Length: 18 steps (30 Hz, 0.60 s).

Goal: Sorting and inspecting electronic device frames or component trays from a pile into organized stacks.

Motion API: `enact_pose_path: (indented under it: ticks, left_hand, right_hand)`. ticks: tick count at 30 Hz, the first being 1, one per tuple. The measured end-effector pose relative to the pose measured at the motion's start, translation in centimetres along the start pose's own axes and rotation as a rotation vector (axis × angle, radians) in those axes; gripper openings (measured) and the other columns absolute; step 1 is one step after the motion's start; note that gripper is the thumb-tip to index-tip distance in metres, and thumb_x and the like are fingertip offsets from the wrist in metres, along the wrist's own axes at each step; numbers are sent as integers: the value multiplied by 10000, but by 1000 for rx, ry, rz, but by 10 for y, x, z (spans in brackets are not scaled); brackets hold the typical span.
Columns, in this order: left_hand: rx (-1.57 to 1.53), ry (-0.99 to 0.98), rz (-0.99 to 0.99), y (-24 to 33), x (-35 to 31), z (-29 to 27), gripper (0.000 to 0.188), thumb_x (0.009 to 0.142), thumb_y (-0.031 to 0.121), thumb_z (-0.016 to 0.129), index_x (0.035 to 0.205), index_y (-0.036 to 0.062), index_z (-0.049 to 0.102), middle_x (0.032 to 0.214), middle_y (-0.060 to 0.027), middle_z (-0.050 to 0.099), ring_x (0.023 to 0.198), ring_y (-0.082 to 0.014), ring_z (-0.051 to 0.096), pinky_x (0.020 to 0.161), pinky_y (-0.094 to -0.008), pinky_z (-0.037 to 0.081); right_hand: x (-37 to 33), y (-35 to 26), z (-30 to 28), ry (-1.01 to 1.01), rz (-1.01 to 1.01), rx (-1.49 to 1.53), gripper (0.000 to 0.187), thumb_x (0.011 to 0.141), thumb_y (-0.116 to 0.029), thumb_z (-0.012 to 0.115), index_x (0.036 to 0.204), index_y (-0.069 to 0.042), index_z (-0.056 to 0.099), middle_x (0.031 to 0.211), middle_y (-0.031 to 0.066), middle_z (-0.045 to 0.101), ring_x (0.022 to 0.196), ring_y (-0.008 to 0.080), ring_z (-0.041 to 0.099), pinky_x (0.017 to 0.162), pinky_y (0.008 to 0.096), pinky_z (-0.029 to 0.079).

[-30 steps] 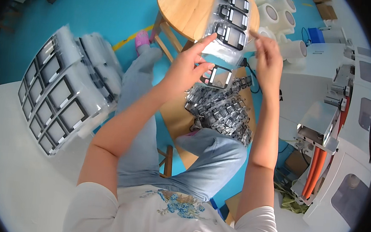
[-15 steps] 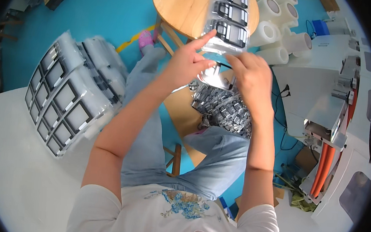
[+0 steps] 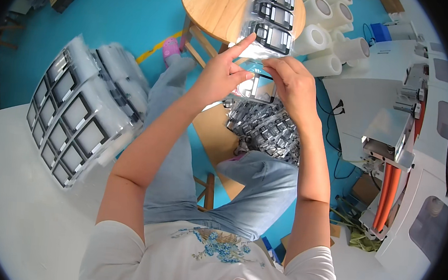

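A clear plastic strip (image 3: 248,48) of black-framed pieces runs from the round wooden stool toward me. My left hand (image 3: 219,77) holds its left side, the index finger stretched along the edge beside a black-framed piece (image 3: 272,38) and the thumb lower down. My right hand (image 3: 294,85) is closed in a pinch at the strip's middle, just below that piece. Nearer me, another black-framed piece (image 3: 262,88) hangs between my hands, above a heap of small plastic-wrapped pieces (image 3: 267,130). What lies under my right fingertips is too small to make out.
The wooden stool (image 3: 208,4) stands ahead. To its right are several white film rolls (image 3: 325,61) and a white machine (image 3: 361,101) with orange tubes (image 3: 383,197). Stacked sheets of black-framed panels (image 3: 73,115) lie on the white table (image 3: 15,187) at left.
My right hand has shifted left and slightly up along the strip, its fingertips now closer to my left hand. Bright glare on the hanging piece has faded. My left hand keeps its hold.
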<state>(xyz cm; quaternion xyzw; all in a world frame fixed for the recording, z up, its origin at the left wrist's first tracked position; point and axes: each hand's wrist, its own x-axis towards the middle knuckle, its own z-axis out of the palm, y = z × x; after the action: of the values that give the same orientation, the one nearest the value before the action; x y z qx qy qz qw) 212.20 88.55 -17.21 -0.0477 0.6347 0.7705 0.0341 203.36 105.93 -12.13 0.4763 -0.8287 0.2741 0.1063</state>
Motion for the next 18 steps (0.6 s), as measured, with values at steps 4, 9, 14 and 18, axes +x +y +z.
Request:
enact_pose_path:
  ticks: [4,9,14,18]
  left_hand:
    - [-1,0,17,-3,0,1,819,929,-11,613,1587,156,155,691,26,589,643,-7,465,597,-178,391]
    - [-18,7,28,-3,-1,0,819,928,-18,608,1587,159,154,673,30,571,631,-6,460,583,-183,386]
    - [3,-6,8,-1,-1,-1,813,921,-36,597,1585,158,170,657,44,550,620,1,442,566,-185,373]
    - [-31,28,-2,3,-1,2,812,919,-36,597,1584,160,174,661,44,556,616,2,433,566,-184,372]
  right_hand:
    - [-1,2,7,-56,-14,-56,206,736,-29,690,937,-73,693,812,68,634,765,271,647,638,374,524]
    - [3,-4,3,-104,-95,-200,217,727,-32,656,938,-70,693,813,68,625,777,272,644,638,376,520]
    - [-10,2,-12,-148,53,-289,202,750,-40,626,936,-73,699,803,82,615,785,285,642,656,385,513]
    - [-11,12,-26,-172,23,-391,171,730,-74,605,884,-65,678,776,93,596,784,286,635,669,397,499]
